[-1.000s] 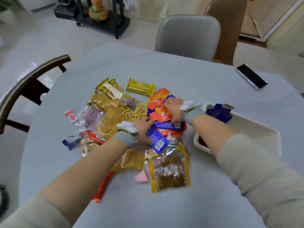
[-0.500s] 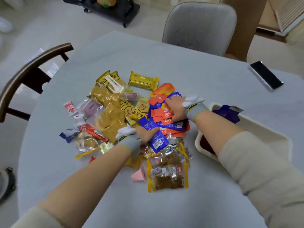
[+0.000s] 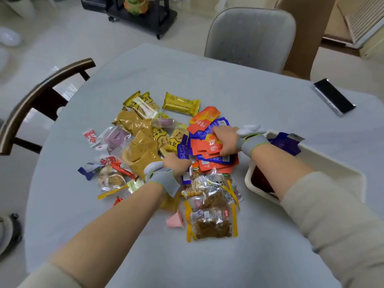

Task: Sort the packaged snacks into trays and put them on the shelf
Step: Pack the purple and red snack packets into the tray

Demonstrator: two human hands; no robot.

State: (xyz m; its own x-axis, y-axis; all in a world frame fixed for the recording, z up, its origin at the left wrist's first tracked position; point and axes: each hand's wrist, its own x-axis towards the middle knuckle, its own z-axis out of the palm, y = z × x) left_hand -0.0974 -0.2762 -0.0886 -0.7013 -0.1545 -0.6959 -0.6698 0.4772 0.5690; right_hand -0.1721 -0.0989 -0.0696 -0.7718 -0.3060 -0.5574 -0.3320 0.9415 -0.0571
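Head view. Snack pile (image 3: 158,142) lies mid-counter (image 3: 249,90), mixed kinds overlapping. Right hand (image 3: 225,140) curled round a fan of orange packets (image 3: 209,145), over the blue and orange ones on the pile's right. Left hand (image 3: 176,165) curled on a blue packet (image 3: 184,148), held upright at pile centre. White tray (image 3: 311,163) near the right edge, just beside the pile, a few blue packets (image 3: 284,142) in its far end. No shelf in sight.

Risks: slick packets may slide from the right-hand fan in transit; blue ones clinging underneath could ride along and land mis-sorted.
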